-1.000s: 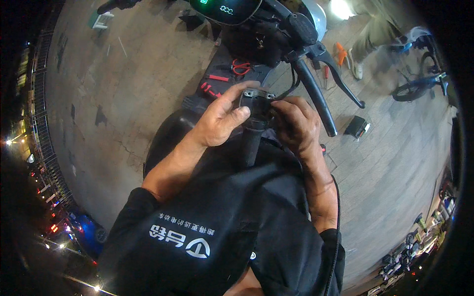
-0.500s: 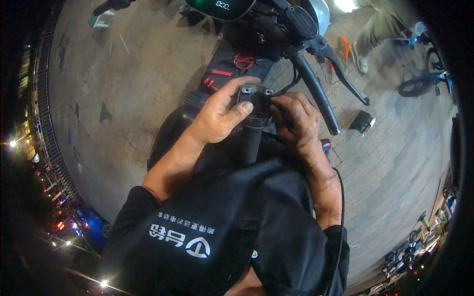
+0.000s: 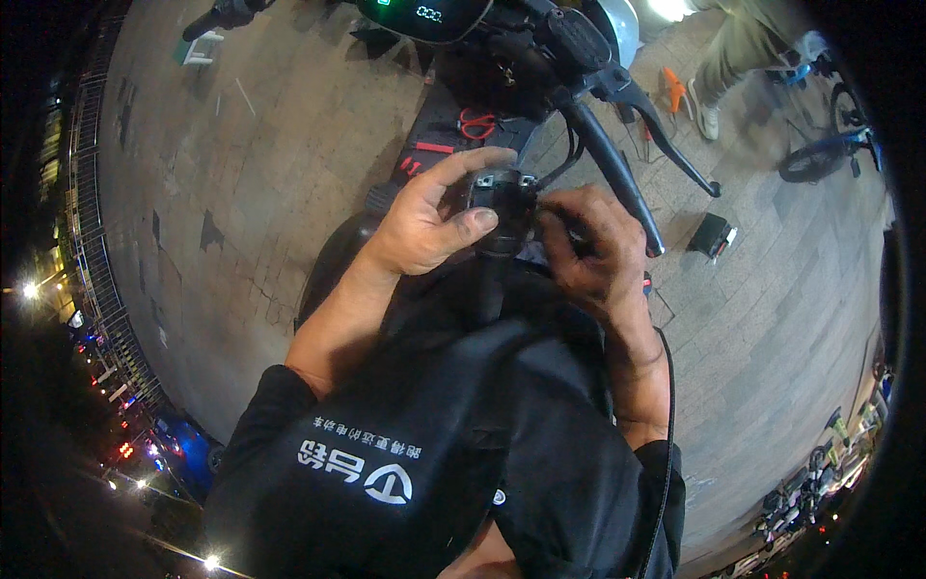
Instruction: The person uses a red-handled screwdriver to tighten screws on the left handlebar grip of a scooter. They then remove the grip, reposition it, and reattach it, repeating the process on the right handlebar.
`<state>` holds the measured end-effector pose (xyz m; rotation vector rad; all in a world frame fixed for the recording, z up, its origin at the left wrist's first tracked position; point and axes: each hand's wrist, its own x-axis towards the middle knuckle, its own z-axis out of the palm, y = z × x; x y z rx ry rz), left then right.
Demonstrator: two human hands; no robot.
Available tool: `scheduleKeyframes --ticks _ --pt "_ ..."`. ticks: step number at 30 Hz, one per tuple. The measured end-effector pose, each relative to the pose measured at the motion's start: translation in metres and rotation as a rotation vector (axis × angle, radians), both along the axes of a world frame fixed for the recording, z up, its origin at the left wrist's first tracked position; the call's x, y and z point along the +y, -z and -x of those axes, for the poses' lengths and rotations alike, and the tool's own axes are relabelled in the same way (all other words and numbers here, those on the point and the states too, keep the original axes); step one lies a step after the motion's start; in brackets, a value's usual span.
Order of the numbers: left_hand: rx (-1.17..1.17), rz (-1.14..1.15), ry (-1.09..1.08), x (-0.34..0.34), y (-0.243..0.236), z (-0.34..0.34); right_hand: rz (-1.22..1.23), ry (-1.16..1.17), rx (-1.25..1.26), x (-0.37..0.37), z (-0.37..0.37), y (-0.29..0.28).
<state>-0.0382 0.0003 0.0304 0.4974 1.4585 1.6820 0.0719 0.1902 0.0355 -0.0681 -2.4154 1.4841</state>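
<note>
A black handlebar control housing [image 3: 507, 205] is held in front of me, with two small metal fittings on its far edge. My left hand [image 3: 417, 230] grips its left side, the thumb lying across the near face and the fingers round the far side. Beside its right edge, my right hand [image 3: 600, 246] has its fingers curled and pinched together; what sits between them is hidden. A black cable [image 3: 558, 172] runs from the housing up toward the scooter's bare handlebar tube [image 3: 610, 166]. Below the housing extends a dark cylindrical grip [image 3: 490, 294], partly in shadow.
A brake lever [image 3: 667, 140] juts out at the right. Red-handled tools [image 3: 476, 124] lie on the scooter's footboard. On the paving are a small black box [image 3: 712, 236] and an orange tool [image 3: 673, 89]. Another person's leg [image 3: 719, 77] stands at the upper right, near a blue bicycle [image 3: 825, 159].
My right hand has shifted slightly right and down, a little away from the housing, with its fingers still curled. My left hand keeps its hold, almost unmoved.
</note>
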Motion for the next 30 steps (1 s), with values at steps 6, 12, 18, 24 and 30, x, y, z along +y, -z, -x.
scheduleKeyframes --ticks 6,12,18,24,30 --pt "-0.051 -0.023 0.008 0.002 0.007 -0.006 -0.024 0.08 -0.015 -0.002 0.003 -0.034" --pt "0.01 -0.135 0.023 0.01 0.018 -0.01 -0.298 0.003 0.008 -0.008 0.016 -0.028" --pt "0.021 -0.143 -0.019 0.008 0.029 -0.02 -0.446 -0.132 -0.011 -0.004 0.025 -0.035" --pt "0.099 -0.131 -0.022 0.006 0.031 -0.022 -0.371 -0.117 -0.003 -0.005 0.021 -0.03" --pt "0.095 -0.134 0.018 0.002 0.032 -0.023 -0.253 -0.067 -0.132 -0.01 0.017 -0.032"
